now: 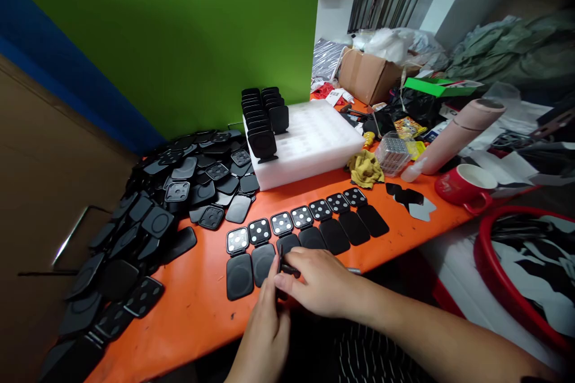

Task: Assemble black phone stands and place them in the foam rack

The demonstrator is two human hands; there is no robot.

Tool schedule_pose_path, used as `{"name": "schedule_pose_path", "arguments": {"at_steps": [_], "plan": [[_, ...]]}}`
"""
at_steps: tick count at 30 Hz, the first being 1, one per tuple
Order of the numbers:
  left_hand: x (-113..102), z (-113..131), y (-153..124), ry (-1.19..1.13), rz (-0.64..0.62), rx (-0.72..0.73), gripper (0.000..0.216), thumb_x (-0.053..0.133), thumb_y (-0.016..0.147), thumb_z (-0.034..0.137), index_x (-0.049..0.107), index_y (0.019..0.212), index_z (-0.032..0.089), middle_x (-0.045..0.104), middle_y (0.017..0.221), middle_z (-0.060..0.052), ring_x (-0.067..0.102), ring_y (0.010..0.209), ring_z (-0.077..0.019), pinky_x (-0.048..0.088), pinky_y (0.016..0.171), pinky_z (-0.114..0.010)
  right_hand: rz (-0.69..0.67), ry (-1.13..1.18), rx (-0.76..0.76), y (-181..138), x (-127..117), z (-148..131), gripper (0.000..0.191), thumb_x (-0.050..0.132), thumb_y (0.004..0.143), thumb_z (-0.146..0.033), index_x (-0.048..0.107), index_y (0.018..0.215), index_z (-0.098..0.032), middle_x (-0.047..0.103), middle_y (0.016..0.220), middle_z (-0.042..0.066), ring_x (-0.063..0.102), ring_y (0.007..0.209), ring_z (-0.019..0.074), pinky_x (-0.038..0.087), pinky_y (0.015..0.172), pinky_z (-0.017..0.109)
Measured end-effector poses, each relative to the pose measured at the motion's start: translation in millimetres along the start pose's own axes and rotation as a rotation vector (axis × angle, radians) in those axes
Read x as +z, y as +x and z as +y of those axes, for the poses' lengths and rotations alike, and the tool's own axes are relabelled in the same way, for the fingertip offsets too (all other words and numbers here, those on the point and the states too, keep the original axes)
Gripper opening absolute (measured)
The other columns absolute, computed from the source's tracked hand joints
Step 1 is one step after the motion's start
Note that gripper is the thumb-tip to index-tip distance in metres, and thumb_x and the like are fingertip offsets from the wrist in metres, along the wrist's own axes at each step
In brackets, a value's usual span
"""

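Observation:
Near the front edge of the table, my left hand (266,326) and my right hand (321,281) meet around a black hinged plate (281,256). The plate stands nearly edge-on between them, so most of its shape is hidden. My right fingers curl over a dark part at its side. Just beyond lies a row of opened black hinged pieces (335,234). Their small upper squares (281,223) carry silvery round dots, and their larger lower panels (239,276) lie flat. My right hand partly covers some panels of that row.
A heap of black pieces (159,221) spreads over the left side. A white foam block (309,155) holds several upright pieces (261,142). To the right are a yellow cloth (366,169), a pink bottle (458,137), a red mug (462,188) and a red-rimmed bin (487,251).

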State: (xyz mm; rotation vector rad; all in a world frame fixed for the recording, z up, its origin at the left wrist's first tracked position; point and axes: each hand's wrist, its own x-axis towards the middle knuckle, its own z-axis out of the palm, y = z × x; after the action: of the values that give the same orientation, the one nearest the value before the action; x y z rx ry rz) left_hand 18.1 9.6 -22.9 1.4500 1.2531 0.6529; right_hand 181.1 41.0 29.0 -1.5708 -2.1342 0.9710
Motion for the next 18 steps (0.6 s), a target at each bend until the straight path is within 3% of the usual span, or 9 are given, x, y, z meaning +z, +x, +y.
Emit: {"name": "schedule_pose_path", "arguments": {"at_steps": [5,8,18], "plan": [[6,-4,-1,-0.128,0.027,-0.128,0.06,0.051,0.073,0.016,0.036,0.132,0.016,0.043,0.133,-0.011,0.029,0.127,-0.0275,0.027,0.103,-0.041,0.054,0.009,-0.01,1,10,-3,0.033,0.037,0.088,-0.042,0.059,0.079,-0.02,0.06,0.079,0.001,0.052,0.068,0.0127,0.03,0.058,0.024],[6,-4,0,-0.163,0.108,-0.182,0.064,0.051,0.074,0.019,0.03,0.134,0.016,0.043,0.132,-0.011,0.033,0.125,-0.0281,0.03,0.101,-0.04,0.06,-0.06,-0.035,2,16,-6,0.035,0.032,0.09,-0.041,0.059,0.081,-0.021,0.058,0.079,0.001,0.052,0.068,0.0135,0.031,0.059,0.025],[7,-6,4,0.029,0.039,-0.002,0.064,0.042,0.085,0.02,0.009,0.14,0.023,0.018,0.146,-0.005,0.015,0.133,-0.0208,0.016,0.107,-0.038,0.022,-0.258,-0.07,2,22,-7,0.051,0.02,0.092,-0.044,0.061,0.087,-0.016,0.058,0.08,0.009,0.056,0.069,0.0199,0.039,0.061,0.031]]}}
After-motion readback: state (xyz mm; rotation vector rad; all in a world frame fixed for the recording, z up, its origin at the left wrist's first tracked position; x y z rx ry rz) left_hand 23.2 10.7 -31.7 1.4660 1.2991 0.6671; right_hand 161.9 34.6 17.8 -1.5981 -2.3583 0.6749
